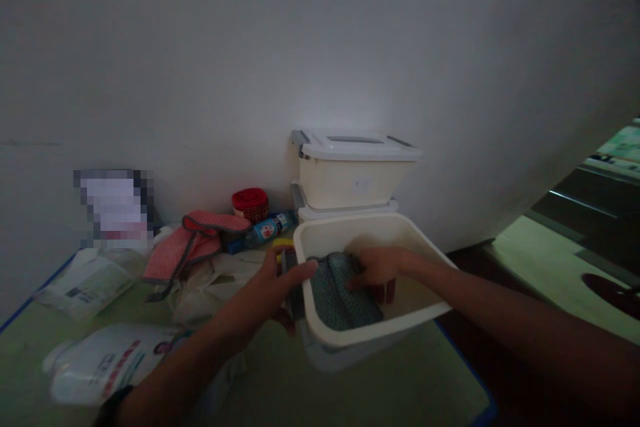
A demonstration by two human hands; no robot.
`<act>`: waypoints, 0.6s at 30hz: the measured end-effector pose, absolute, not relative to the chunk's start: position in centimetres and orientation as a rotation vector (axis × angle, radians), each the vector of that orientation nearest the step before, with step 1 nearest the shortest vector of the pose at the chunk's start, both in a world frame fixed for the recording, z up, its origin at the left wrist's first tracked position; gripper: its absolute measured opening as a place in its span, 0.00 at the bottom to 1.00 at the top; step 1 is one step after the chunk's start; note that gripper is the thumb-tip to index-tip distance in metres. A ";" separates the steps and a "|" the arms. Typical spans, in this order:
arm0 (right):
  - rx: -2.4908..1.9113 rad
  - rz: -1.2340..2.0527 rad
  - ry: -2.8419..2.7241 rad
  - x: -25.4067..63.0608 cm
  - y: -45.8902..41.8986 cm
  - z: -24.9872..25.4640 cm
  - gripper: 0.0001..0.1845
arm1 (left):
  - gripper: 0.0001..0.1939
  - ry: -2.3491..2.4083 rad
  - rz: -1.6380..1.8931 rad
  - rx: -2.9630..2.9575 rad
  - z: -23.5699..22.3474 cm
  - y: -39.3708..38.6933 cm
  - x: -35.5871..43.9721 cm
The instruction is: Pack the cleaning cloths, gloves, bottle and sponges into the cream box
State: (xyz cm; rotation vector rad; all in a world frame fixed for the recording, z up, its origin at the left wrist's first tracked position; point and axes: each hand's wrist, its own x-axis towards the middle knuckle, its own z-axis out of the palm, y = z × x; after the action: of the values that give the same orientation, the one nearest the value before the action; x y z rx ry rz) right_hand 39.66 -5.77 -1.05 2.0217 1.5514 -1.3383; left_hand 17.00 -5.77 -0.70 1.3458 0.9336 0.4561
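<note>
A cream plastic storage box [424,313] without its lid is tilted toward me near the table's front edge. My left hand [280,280] is closed on its left side, thumb over the rim and fingers at the grey latch. Inside the box lies a folded grey-green cloth [343,297] with a dark edge. Reaching in from the right, my right hand [383,265] has its thumb pressed against the cloth; its other fingers are blurred and partly hidden. A small reddish thing [390,291] shows under that hand, too unclear to name.
Behind stands a lidded cream box [350,180] on another lid, against the wall. To the left lie a pink cloth [175,253], a red roll [250,205], a blue-labelled bottle [267,229], a clear plastic container [93,283] and a white jug [107,363].
</note>
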 end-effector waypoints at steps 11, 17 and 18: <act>2.213 -1.364 1.908 36.1 -8.2 2.5 0.11 | 0.21 1.022 0.730 1.271 2.7 -7.4 12.4; 2.273 -1.428 2.103 31.6 -7.2 2.8 0.26 | 0.28 1.081 0.884 1.355 4.0 -8.6 7.8; 2.255 -1.427 2.122 30.9 -6.9 2.6 0.26 | 0.27 1.092 0.898 1.378 3.8 -8.4 7.4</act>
State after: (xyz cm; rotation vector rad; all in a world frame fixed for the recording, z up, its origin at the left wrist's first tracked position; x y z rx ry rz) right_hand 30.91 -6.92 2.61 2.2555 2.1218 -1.4275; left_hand 7.39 -8.44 3.80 1.3780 1.0924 0.8980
